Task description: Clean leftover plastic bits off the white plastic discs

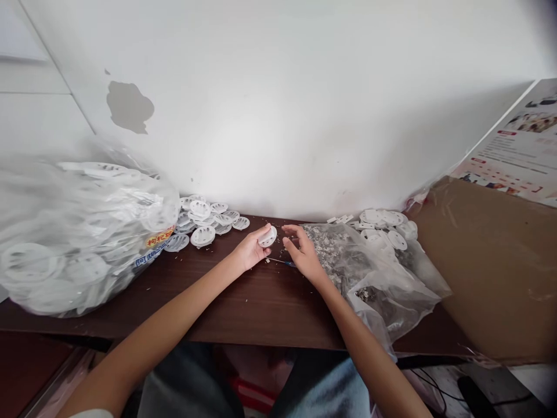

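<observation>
My left hand (253, 248) grips a round white plastic disc (268, 237) with slots in it, held up above the dark brown table. Just right of it, my right hand (301, 251) has its fingers apart, bent toward the disc but not touching it; I see nothing in them. Beneath the hands lies a thin screwdriver-like tool (285, 262) with a blue handle, partly covered by my right hand. Beside that hand, a clear plastic bag (331, 247) holds a mass of small metallic-looking parts.
A big clear bag (87, 244) of white discs fills the left side. Loose discs (203, 235) lie beside it, and another pile of discs (383, 220) sits at the back right. A cardboard sheet (491, 267) stands right. Tiny bits dot the table (243, 316); a white wall rises behind.
</observation>
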A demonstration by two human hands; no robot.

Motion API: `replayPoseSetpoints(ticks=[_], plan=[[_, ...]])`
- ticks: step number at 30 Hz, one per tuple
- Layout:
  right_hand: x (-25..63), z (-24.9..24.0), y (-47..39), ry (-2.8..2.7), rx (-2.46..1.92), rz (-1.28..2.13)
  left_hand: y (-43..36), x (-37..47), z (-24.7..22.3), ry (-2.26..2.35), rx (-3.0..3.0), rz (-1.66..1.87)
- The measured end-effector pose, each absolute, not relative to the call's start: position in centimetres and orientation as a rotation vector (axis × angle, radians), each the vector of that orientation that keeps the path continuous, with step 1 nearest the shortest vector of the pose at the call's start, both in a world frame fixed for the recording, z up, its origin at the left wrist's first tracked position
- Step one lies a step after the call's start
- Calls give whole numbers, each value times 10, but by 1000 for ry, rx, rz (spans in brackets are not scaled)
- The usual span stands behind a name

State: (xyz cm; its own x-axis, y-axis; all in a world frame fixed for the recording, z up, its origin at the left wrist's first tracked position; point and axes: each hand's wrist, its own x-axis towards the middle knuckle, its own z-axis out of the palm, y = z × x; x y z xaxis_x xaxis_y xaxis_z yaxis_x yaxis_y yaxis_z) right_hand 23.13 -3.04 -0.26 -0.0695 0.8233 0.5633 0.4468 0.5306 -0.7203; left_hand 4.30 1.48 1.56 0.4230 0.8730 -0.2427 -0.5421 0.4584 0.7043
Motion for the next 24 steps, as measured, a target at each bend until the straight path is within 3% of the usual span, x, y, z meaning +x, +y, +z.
replayPoseSetpoints(ticks=[6, 10, 24], plan=[[236, -7, -35, -2146, -1183, 189, 31, 33, 14, 718, 540, 1153], [233, -14, -36, -2269, -1182, 221, 32, 35, 12, 712, 528, 1130], [236, 0, -32, -1932, -1131, 471, 42, 21, 5, 646, 837, 974]])
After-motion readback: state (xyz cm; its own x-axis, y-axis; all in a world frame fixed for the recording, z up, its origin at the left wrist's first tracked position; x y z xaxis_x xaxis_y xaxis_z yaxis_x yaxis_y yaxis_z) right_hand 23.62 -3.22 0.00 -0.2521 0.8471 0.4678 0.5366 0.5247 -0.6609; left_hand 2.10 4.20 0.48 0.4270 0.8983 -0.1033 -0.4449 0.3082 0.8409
